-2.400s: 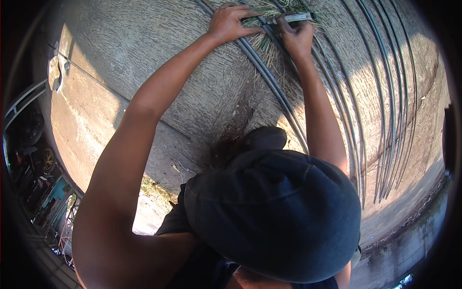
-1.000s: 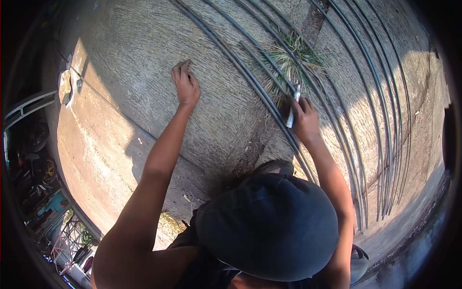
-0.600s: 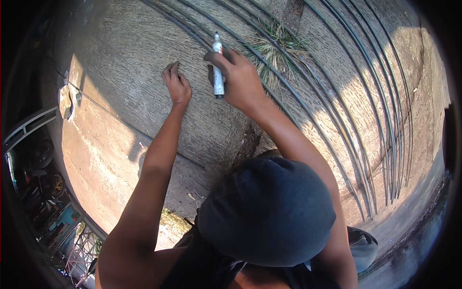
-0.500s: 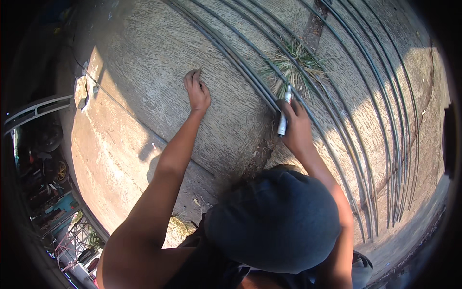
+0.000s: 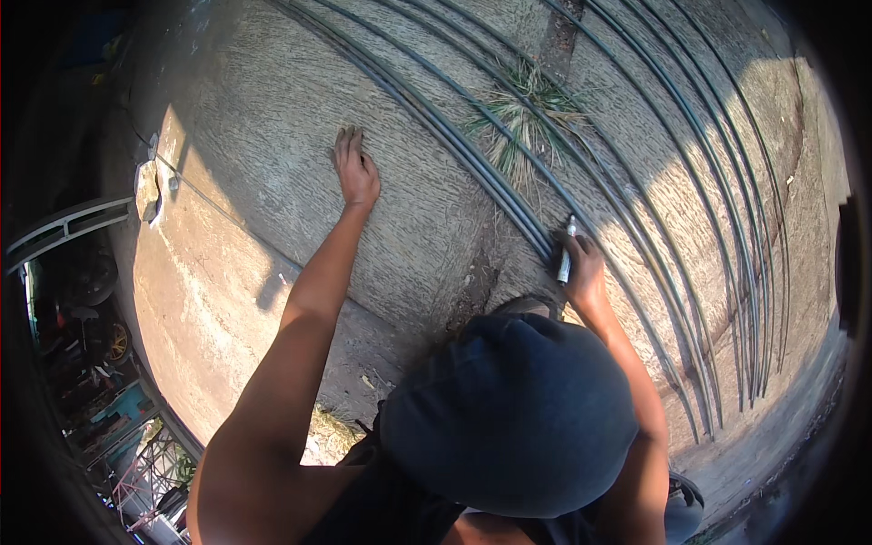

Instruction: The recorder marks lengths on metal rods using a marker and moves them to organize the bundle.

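My right hand (image 5: 586, 267) is closed around a white marker pen (image 5: 565, 263), whose narrow end points away from me. It is beside the near ends of a close bundle of long, thin metal rods (image 5: 472, 163). Whether the pen touches a rod, I cannot tell. Off to the left, my left hand (image 5: 356, 171) is held out over the rough concrete ground (image 5: 272, 100) with its fingers extended, holding nothing. More long rods (image 5: 627, 204) run past the right hand on its right side.
A tuft of long grass (image 5: 527, 127) grows between the rods. Another group of rods (image 5: 718, 154) lies farther right. At the left edge are a metal frame (image 5: 73, 222) and dark clutter. A dark cap (image 5: 509, 409) hides the lower middle.
My right hand has moved nearer and to the right along the rods, with the marker pen still in it. My left hand's fingers are straighter. The whole view has shifted slightly.
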The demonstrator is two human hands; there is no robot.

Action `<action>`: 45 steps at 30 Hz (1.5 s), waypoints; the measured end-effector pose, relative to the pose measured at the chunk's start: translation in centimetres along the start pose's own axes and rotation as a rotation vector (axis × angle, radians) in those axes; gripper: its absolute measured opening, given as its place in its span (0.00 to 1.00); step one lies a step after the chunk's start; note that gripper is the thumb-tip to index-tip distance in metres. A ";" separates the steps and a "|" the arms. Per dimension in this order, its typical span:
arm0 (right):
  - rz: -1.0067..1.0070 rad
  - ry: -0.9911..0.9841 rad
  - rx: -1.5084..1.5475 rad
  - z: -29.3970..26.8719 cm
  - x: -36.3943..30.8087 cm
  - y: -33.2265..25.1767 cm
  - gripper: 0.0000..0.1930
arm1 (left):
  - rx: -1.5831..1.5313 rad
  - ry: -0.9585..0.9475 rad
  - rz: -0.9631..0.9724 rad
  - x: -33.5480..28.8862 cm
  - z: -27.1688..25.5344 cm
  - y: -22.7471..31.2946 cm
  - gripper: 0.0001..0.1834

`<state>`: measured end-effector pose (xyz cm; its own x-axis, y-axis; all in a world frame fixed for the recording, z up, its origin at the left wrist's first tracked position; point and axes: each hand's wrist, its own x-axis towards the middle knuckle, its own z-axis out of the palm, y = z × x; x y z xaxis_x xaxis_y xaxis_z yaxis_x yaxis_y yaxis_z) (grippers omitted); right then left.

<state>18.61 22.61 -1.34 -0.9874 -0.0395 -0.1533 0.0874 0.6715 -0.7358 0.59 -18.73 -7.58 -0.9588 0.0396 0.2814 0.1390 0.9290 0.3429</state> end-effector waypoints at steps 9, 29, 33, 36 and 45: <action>-0.250 0.073 -0.255 5.6 8.6 -3.0 0.28 | 0.021 -0.018 0.004 0.1 0.6 0.1 0.27; -0.213 0.112 0.047 4.4 9.1 -2.1 0.21 | -0.007 0.003 -0.003 0.2 0.6 -0.5 0.26; -0.259 0.227 -0.016 6.1 13.3 -3.8 0.21 | 0.004 0.000 0.008 0.4 0.7 -0.4 0.26; -0.309 0.404 0.011 6.3 15.8 -5.9 0.22 | -0.007 -0.001 0.009 0.4 0.6 -0.4 0.26; -0.162 0.250 -0.117 0.8 6.1 -2.7 0.26 | 0.025 -0.024 -0.027 0.4 0.3 -0.3 0.26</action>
<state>12.41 19.99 -0.81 -0.9903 0.0202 0.1373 -0.0754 0.7524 -0.6544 0.12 -18.90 -7.90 -0.9677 0.0231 0.2509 0.1073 0.9387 0.3277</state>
